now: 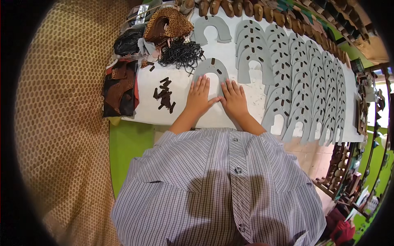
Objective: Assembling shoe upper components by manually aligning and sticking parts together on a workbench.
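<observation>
A grey horseshoe-shaped cut piece (211, 68) with small dark tabs on it lies flat on the white table (180, 88). My left hand (198, 96) rests flat on its left leg, fingers spread. On the piece's right leg my right hand (234, 98) presses down the same way. Neither hand holds anything. A small pile of dark brown strips (165, 95) lies just left of my left hand.
Rows of several overlapping grey horseshoe pieces (301, 82) cover the table's right part. Dark beaded cord (180, 53), leopard-print material (167, 24) and brown fabric scraps (121, 86) sit at the left. Wooden shoe forms (246, 8) line the far edge.
</observation>
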Demonstrator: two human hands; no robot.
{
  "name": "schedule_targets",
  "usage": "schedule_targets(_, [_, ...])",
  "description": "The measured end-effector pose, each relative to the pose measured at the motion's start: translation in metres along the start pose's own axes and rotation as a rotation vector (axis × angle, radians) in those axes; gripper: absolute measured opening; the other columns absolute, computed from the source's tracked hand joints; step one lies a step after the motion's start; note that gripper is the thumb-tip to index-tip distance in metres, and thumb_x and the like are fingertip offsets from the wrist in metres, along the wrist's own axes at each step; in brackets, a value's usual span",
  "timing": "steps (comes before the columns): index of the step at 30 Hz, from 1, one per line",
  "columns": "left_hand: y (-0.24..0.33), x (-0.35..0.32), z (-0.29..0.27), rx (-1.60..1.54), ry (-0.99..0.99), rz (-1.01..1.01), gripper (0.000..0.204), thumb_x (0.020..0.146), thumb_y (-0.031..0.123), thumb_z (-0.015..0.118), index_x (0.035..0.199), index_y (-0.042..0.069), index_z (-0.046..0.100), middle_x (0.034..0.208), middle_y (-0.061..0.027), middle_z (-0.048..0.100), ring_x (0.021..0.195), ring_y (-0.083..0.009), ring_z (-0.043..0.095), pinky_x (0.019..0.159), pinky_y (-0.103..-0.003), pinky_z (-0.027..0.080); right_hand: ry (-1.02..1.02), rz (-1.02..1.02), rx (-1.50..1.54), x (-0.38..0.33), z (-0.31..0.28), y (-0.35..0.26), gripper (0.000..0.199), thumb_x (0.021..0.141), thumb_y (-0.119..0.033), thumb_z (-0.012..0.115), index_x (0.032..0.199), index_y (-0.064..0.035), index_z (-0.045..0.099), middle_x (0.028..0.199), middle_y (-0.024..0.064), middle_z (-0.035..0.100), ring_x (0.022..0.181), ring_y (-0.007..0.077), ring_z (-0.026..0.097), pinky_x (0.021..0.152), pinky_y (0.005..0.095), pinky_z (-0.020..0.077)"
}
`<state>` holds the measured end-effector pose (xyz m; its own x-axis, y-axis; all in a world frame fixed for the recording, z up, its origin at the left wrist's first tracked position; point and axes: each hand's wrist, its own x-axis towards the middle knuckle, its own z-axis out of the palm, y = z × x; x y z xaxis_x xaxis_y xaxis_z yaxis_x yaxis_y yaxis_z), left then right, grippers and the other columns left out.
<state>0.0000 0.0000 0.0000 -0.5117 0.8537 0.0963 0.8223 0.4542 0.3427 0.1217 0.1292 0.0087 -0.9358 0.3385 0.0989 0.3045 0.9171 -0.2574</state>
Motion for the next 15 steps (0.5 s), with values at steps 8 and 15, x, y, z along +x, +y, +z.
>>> schedule_targets(8, [0.015,-0.033,-0.007,0.070,-0.042,-0.045,0.075,0.085,0.052,0.047,0.139,0.004,0.028,0.146,-0.0160,0.024,0.137,-0.0285,0.017,0.110,-0.048,0.008,-0.014,-0.041,0.038,-0.027,-0.006,-0.007,0.055,0.088,-0.036,0.046,0.135,-0.0091,0.037,0.143,0.0133,0.031,0.132,0.0310,0.028,0.106,0.0499,0.0200])
schedule_targets(15, [0.014,-0.042,-0.007,0.081,-0.010,-0.019,0.069,0.085,0.047,0.049,0.138,0.007,0.032,0.144,-0.0147,0.027,0.135,-0.0285,0.020,0.109,-0.048,0.012,0.109,-0.112,-0.011,-0.021,-0.019,-0.007,0.052,0.088,-0.034,0.048,0.132,-0.0091,0.041,0.130,0.0128,0.046,0.120,0.0299,0.042,0.098,0.0470,0.0303])
